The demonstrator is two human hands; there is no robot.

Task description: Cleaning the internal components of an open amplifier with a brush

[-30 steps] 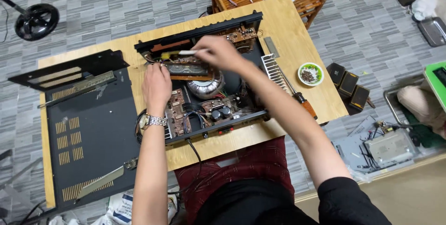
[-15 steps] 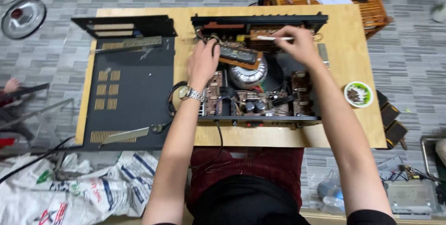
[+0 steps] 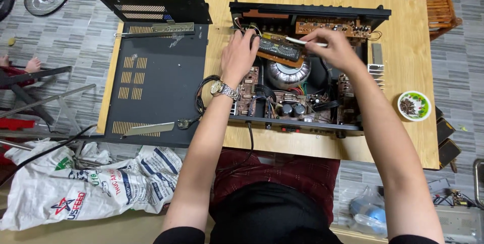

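Nearest us, the opened black metal amplifier chassis [image 3: 302, 108] sits on the pale wooden surface [image 3: 403, 138]. Farther in, our left hand [image 3: 239, 55] presses flat on its brown circuit board [image 3: 280, 50], grip wide; our right hand [image 3: 333, 47] pinches a thin white stick [image 3: 302, 42] above that board.

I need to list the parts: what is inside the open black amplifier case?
Inside the amplifier case: a round transformer, circuit boards, capacitors, wires. Both hands hide parts near the back.
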